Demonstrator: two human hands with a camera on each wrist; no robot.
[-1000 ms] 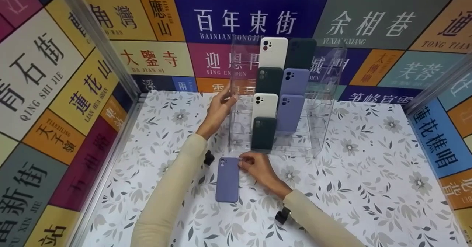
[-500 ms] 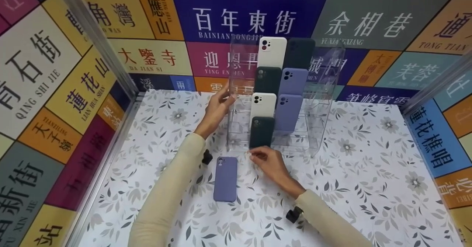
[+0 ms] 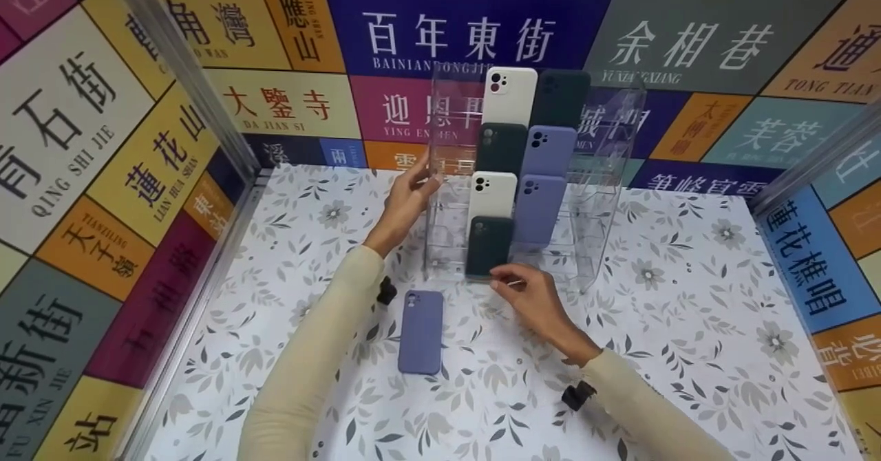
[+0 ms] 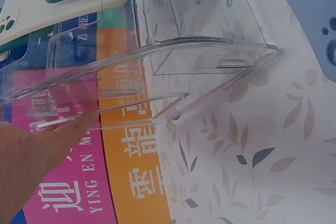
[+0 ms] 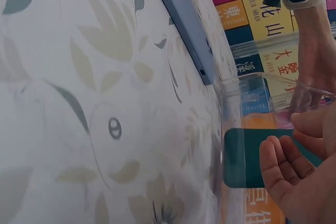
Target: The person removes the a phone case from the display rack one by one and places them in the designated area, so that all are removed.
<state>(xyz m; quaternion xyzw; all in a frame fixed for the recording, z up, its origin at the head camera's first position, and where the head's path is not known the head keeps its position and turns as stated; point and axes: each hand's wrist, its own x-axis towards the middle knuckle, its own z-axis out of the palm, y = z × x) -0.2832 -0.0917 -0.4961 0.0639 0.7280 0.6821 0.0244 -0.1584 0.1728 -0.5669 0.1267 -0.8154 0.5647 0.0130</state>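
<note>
Dark green silicone phone case (image 3: pixel 487 246) sits upright in the lowest front slot of the clear acrylic tiered display stand (image 3: pixel 606 172). Right hand (image 3: pixel 533 296) at its lower edge, fingers curled; contact appears to be a pinch, though the view is unclear. Left hand (image 3: pixel 406 199) presses straight fingers on the stand's left wall. Lavender silicone phone case (image 3: pixel 421 331) lies flat on the floral tabletop (image 3: pixel 688 309), in front of the stand.

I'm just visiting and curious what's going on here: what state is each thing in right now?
Clear acrylic display stand: upright, part-filled.
Dark green phone case, bottom slot: standing in stand, right hand at its lower corner.
Lavender phone case: flat on table, untouched.
Left hand: touching stand's side.
Right hand: fingers curled.
</note>
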